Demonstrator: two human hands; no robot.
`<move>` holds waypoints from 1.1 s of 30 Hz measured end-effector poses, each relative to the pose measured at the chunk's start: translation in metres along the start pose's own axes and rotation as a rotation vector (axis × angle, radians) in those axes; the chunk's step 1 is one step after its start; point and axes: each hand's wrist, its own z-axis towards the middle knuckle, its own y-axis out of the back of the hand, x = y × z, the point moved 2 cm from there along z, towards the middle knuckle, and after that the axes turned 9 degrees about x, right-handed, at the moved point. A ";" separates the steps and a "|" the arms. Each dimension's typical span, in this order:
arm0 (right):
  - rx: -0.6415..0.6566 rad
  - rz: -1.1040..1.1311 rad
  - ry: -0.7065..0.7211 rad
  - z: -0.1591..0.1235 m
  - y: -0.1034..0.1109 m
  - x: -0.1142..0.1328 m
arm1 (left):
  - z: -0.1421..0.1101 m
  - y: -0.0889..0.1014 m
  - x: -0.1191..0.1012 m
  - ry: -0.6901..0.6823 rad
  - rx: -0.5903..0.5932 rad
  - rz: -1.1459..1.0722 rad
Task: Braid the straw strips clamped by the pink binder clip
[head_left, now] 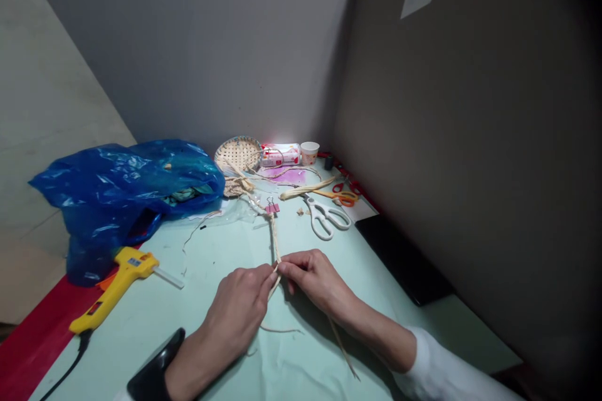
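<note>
A pale braid of straw-like strands (275, 235) runs toward me from a pink binder clip (271, 207) at its far end. Both hands meet at the near end of this braid. My left hand (242, 301) pinches the strands from the left, thumb and forefinger together. From the right, my right hand (313, 276) pinches them at the same spot, fingertips touching the left ones. Loose strand ends trail out below, one (344, 351) emerging under my right wrist. The exact crossing of the strands is hidden by my fingers.
A yellow glue gun (115, 285) lies at left near a blue plastic bag (136, 188). White-handled scissors (324, 216), orange scissors (347, 198), a woven basket (239, 153) and a paper cup (309, 153) sit farther back. A black flat object (404, 257) lies at right beside the partition.
</note>
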 end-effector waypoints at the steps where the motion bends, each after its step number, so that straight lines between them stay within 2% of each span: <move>1: 0.001 0.018 0.002 0.000 0.000 0.000 | -0.002 0.000 0.000 0.007 -0.006 0.042; 6: 0.017 0.164 0.009 -0.001 0.000 0.003 | -0.007 -0.007 -0.003 -0.016 -0.046 0.061; 13: -0.014 0.284 -0.009 -0.002 0.000 0.009 | -0.010 -0.019 -0.004 -0.072 -0.203 0.152; 17: 0.020 0.442 -0.030 -0.001 -0.002 0.007 | -0.012 -0.029 -0.009 -0.073 -0.198 0.185; 19: 0.044 0.541 -0.048 0.000 -0.002 0.006 | -0.013 -0.031 -0.012 -0.109 -0.146 0.187; 22: 0.048 0.615 -0.085 0.000 -0.002 0.003 | -0.013 -0.020 -0.015 -0.166 -0.057 0.091; 23: 0.048 0.614 -0.087 -0.001 -0.001 0.003 | -0.012 -0.012 -0.013 -0.160 -0.075 0.030; 26: 0.054 0.573 -0.064 -0.002 0.000 0.001 | -0.005 0.010 -0.002 -0.044 -0.269 -0.246; 27: 0.060 0.565 -0.054 -0.002 -0.001 0.001 | -0.001 0.012 0.003 -0.004 -0.220 -0.380; 30: 0.095 0.570 -0.036 -0.004 -0.002 0.001 | 0.012 0.003 0.009 0.007 0.165 -0.846; 31: 0.111 0.579 -0.032 -0.004 -0.003 0.001 | 0.014 -0.002 0.009 -0.011 0.254 -0.964; 33: 0.136 0.589 -0.023 -0.004 -0.004 0.003 | 0.018 -0.009 0.010 -0.031 0.309 -1.111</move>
